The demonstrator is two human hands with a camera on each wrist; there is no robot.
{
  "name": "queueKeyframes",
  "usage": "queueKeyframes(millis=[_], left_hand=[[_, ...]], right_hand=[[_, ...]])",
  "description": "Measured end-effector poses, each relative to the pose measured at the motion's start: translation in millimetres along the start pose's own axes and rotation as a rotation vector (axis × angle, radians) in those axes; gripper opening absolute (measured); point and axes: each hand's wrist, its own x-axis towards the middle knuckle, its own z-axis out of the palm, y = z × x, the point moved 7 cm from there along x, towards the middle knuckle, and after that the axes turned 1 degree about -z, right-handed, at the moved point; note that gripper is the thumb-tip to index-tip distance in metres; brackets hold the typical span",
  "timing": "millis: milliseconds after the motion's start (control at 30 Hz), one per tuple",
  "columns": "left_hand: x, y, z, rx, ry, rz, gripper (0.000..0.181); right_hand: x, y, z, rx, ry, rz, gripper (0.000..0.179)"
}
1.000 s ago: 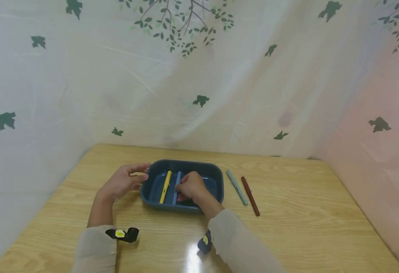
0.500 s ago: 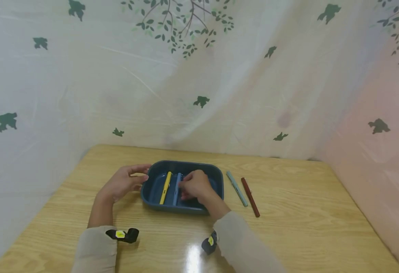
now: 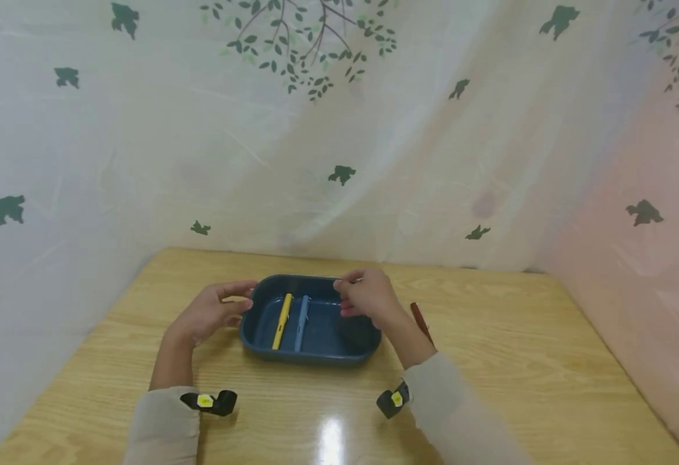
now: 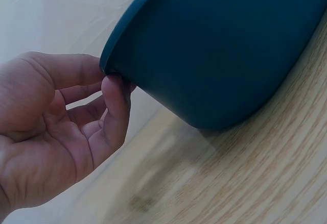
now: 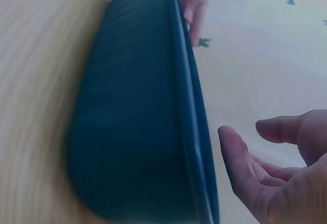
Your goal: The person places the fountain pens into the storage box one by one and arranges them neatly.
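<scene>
A dark blue tray with rounded corners holds a yellow pen and, to its right, a blue pen, lying roughly parallel. At the tray's left end, my left hand holds the rim; its thumb and fingertips meet the rim's edge in the left wrist view. My right hand hovers over the tray's right end. Nothing shows between its thumb and forefinger, which stand apart in the right wrist view. Part of a dark red pen shows beyond the right forearm. The pale green pen is hidden behind that arm.
Everything stands on a light wooden table. A pale curtain with leaf and bird prints hangs behind the table and along its sides. Each sleeve cuff carries a small black wrist camera.
My right hand has let go of the blue pen, leaving it in the tray, and has moved up and right, covering the pale green pen. My left hand has stayed at the rim.
</scene>
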Motion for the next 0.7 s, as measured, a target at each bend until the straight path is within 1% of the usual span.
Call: queueKeyframes(millis=[167,433,700], left_hand=[[0.1,-0.1,0.7,-0.007,0.014,-0.003,0.052],[5.6,0.7,2.9,-0.003,0.028,-0.005,0.052],[10.3,-1.4,2.4,0.014,0.054,-0.022,0.051]], right_hand=[[2.6,-0.6,-29.4,-0.036,0.032,-0.012,0.027],[6.2,11.2,-83.8,-0.120,0.064,-0.018,0.034],[13.1,28.9,-122.7,-0.220,0.075,-0.023,0.035]])
